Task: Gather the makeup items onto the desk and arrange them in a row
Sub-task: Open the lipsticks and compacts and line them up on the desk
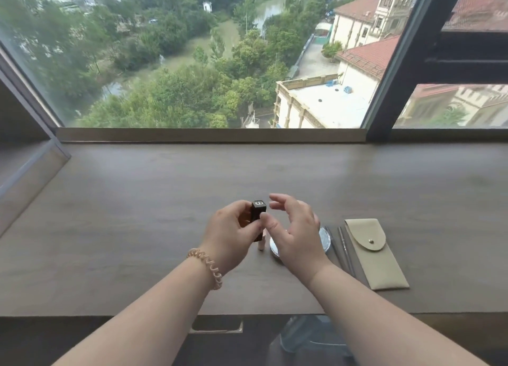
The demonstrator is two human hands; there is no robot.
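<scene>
My left hand [229, 235] grips a black square lipstick tube [257, 214] and holds it upright above the desk [137, 214]. Just to its right my right hand [295, 233] hovers with fingers spread and nothing in it. Under the hands lie a small pale tube [261, 242] and a round silver compact [325, 237], mostly hidden by my right hand. Two thin grey pencils [342, 248] lie side by side to the right of the compact. A beige pouch [373, 253] with a snap button lies flat beside them.
The wooden desk runs along a large window with a low sill [209, 134] at the back. A dark window frame [395, 77] rises at the right. A transparent chair back [310, 338] shows below the desk's front edge.
</scene>
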